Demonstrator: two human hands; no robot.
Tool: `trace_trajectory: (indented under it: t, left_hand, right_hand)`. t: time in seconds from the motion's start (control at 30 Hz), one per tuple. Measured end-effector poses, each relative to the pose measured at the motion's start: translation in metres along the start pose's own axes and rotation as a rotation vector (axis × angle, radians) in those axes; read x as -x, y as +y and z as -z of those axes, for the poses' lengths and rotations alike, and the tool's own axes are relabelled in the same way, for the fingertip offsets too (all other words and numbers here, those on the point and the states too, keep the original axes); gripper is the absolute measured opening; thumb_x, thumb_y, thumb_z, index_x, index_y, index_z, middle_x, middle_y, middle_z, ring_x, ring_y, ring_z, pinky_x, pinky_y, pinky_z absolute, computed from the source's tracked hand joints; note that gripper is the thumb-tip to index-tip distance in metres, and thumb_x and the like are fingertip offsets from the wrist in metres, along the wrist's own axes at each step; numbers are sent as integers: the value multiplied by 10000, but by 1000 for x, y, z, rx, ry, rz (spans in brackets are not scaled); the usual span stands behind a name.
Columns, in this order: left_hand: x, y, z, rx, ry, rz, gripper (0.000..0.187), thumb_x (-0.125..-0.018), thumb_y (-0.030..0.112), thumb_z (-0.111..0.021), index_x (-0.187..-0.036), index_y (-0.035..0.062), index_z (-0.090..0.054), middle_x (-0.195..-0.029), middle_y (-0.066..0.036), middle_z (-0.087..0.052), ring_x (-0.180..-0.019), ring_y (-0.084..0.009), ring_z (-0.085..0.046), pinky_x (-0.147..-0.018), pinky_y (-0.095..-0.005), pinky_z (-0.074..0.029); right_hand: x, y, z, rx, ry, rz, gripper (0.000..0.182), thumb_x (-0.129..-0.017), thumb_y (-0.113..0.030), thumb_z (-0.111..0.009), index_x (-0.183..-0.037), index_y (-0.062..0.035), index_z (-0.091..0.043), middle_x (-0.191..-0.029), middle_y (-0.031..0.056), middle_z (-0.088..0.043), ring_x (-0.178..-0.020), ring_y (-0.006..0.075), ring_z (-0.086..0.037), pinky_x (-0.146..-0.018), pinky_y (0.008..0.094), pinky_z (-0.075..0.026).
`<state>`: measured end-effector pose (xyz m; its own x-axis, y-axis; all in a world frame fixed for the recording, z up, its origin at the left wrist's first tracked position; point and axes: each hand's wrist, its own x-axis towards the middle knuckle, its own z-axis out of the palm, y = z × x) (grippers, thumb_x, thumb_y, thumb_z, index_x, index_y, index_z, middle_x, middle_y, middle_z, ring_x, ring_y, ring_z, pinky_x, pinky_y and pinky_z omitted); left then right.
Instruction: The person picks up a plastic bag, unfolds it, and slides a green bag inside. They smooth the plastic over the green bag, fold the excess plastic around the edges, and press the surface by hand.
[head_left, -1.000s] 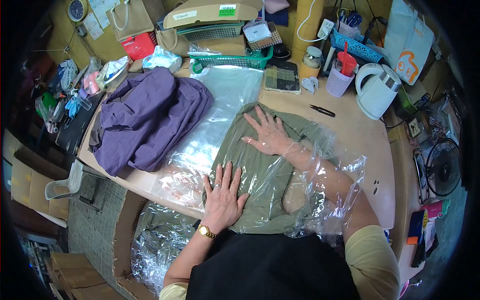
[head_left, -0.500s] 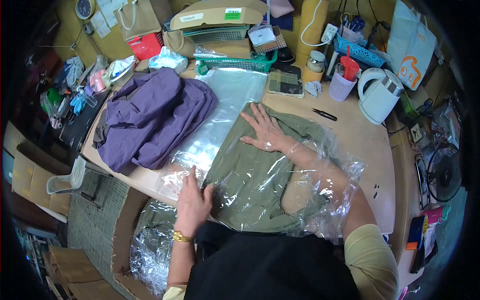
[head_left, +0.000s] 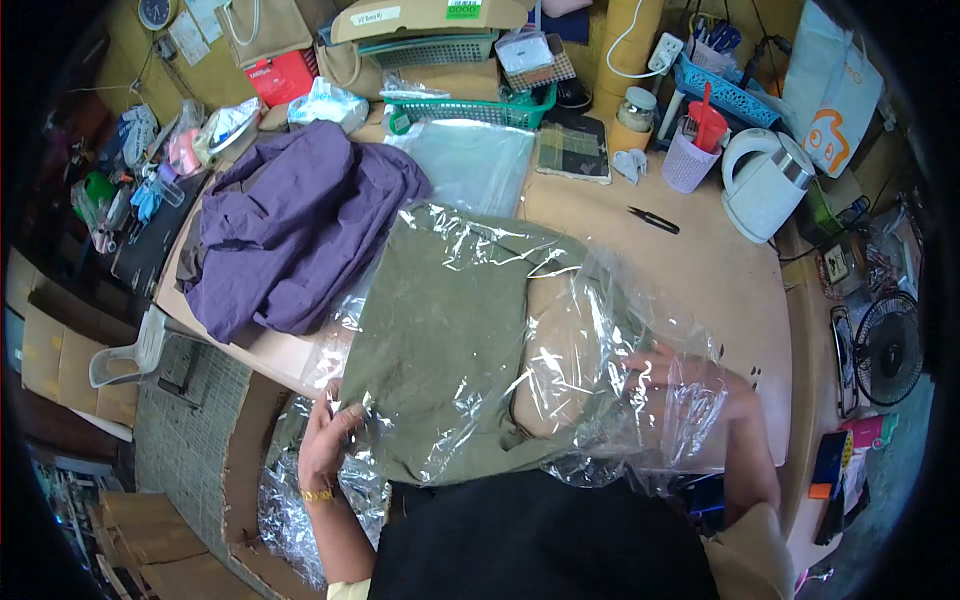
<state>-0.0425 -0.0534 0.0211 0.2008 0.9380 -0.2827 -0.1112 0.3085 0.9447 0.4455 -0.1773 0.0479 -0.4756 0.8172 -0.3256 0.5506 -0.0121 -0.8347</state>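
An olive-green garment (head_left: 440,340) lies flat on the table inside a clear plastic bag (head_left: 560,375), whose loose end bunches on the right. My left hand (head_left: 325,440) pinches the bag's lower left edge, thumb on top. At the loose end, my right hand (head_left: 675,385) shows through the clear film with its fingers stretched out to the left; whether it is inside or under the film is hard to tell. Beside the bag, to the left, lies a crumpled purple garment (head_left: 290,230). A stack of flat clear bags (head_left: 470,160) lies behind.
Black thread snips (head_left: 654,220), a white kettle (head_left: 765,190) and a lilac cup (head_left: 688,165) stand or lie at the back right. A green basket (head_left: 470,112) is at the back. Below left, a cardboard box (head_left: 245,470) holds plastic-wrapped items.
My right hand has left the garment's upper part and moved right to the bag's loose end. The bagged garment has shifted left, and my left hand has moved down and left, gripping its edge.
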Motion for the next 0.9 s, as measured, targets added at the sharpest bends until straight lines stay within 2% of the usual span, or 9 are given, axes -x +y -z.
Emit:
trace_trajectory:
  t: [0.07, 0.13, 0.27, 0.33, 0.4, 0.47, 0.57, 0.7, 0.9]
  left_hand:
    - [3, -6, -4, 18, 4, 37, 445, -872, 107, -703, -1265, -46, -562, -1058, -56, -672, -894, -103, -611, -768, -260, -506]
    - [-7, -10, -14, -242, -231, 142, 443, -888, 84, -692, -1284, -52, -548, -1120, -80, -670, -966, -135, -635, -830, -287, -524]
    - [-28, 2, -79, -36, -131, -47, 408, -907, 78, -674, -1277, -46, -558, -1096, -80, -679, -950, -152, -647, -852, -302, -527]
    - [-71, 21, -89, -352, -146, -121, 378, -917, 92, -661, -1259, -39, -567, -1088, -84, -681, -961, -151, -650, -853, -306, -533]
    - [-102, 61, -100, -134, -188, -280, 328, -923, 112, -662, -1213, -31, -600, -1058, -95, -694, -935, -155, -667, -823, -298, -546]
    - [-95, 107, -103, 108, -117, -479, 305, -929, 125, -661, -1192, -23, -612, -1044, -106, -703, -889, -164, -686, -785, -294, -559]
    - [-65, 128, -53, 102, 18, -450, 348, -939, 137, -647, -1243, -22, -587, -1105, -127, -696, -909, -194, -694, -813, -320, -564]
    - [-32, 49, -7, -42, 63, -429, 394, -938, 126, -643, -1281, -49, -564, -1143, -127, -684, -967, -201, -676, -885, -340, -540]
    - [20, -43, 45, -281, 136, 3, 453, -921, 160, -677, -1306, -39, -547, -1181, -88, -660, -1030, -150, -618, -900, -317, -493]
  right_hand:
    - [44, -25, -9, -638, 23, -171, 757, -891, -445, -686, -1507, -118, -392, -1623, 90, -236, -1488, 336, -232, -1208, 566, -145]
    - [58, -37, -16, 9, 52, 336, 824, -877, -479, -699, -1506, -62, -369, -1630, 91, -220, -1478, 336, -264, -1200, 539, -163]
    - [-2, -36, -68, 332, 306, -2, 605, -885, -463, -711, -1306, -42, -603, -1462, 164, -498, -1395, 254, -420, -1153, 498, -281]
    - [-37, -49, -28, -236, 657, -335, 408, -912, -379, -698, -1162, -59, -668, -1231, 135, -655, -1126, 243, -596, -971, 431, -465]
    - [-50, -59, 44, -220, 986, -44, 208, -949, -201, -626, -1057, -36, -694, -920, 61, -698, -866, 159, -648, -797, 341, -520]
    - [-31, -77, 110, -254, 1272, 297, 234, -980, -219, -609, -1122, -38, -654, -963, 62, -695, -849, 165, -652, -762, 330, -523]
    - [40, -108, 121, -263, 1098, 654, 178, -926, -147, -659, -1037, -8, -652, -901, 110, -695, -794, 187, -701, -708, 333, -553]
    - [51, -20, 75, -166, 944, -80, 155, -900, -115, -648, -840, 27, -670, -675, 95, -689, -604, 165, -673, -598, 298, -558]
    - [85, 85, 29, -542, 624, -548, 156, -911, -122, -643, -983, 16, -656, -853, 146, -722, -679, 148, -687, -601, 264, -553]
